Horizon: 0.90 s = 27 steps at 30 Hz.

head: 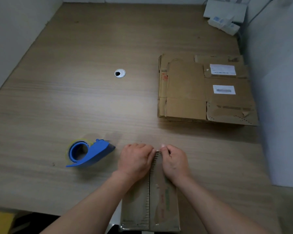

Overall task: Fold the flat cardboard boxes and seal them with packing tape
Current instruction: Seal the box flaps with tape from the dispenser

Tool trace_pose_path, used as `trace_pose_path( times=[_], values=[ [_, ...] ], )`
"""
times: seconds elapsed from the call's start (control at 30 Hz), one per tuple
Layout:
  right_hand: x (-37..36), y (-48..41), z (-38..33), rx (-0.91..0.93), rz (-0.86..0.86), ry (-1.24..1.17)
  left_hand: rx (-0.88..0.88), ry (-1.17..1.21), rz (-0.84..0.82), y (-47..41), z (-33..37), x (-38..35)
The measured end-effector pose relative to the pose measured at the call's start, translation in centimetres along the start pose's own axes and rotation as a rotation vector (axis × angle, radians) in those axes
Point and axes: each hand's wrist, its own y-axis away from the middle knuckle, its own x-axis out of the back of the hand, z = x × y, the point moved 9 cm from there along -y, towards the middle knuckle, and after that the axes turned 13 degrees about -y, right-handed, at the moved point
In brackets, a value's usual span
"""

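Folded box [164, 200] lies at the near edge of the desk [74, 90], long axis running away from the person, its two top flaps meeting in a dark centre seam [149, 191]. Both hands sit at the box's far end, one each side of that seam. The left hand [135, 159] has its fingers curled over the far edge of the left flap, and the right hand [174, 162] is curled the same way on the right flap w/ thumb tip right at the seam end. So both are clamped on the cardboard, almost touching each other, prob to keep the flaps pulled together and flat where they'd otherwise spring open. Can't tell if tape is already on the seam; the surface looks a bit glossy but it's too blurred. Just left of the box's far end the blue tape dispenser [88, 153] lies on its side, near the left hand, a sensible spot for a quick grab once the flaps are held. Further out, beyond the box and to its right, the stack of flat boxes [184, 85] waits w/ white labels up, well apart, leaving work room. Beyond the box, slightly left, is a round cable hole [120, 73]. Farthest from the box, in the back right corner, is a white device [225, 12].
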Motion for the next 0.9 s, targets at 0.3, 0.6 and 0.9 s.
trace_pose_path(
  times=[0.3,0.6,0.9],
  values=[
    [0.0,0.3,1.9,-0.247,-0.089,-0.269,0.355,0.322,-0.044,1.7,-2.9,-0.1],
    [-0.5,0.6,3.1,-0.274,-0.138,-0.311,0.407,0.728,-0.037,10.3,-2.2,-3.9],
    [3.2,14.0,4.1,-0.176,-0.001,-0.328,0.381,0.794,0.088,15.6,-3.1,-3.1]
  ],
)
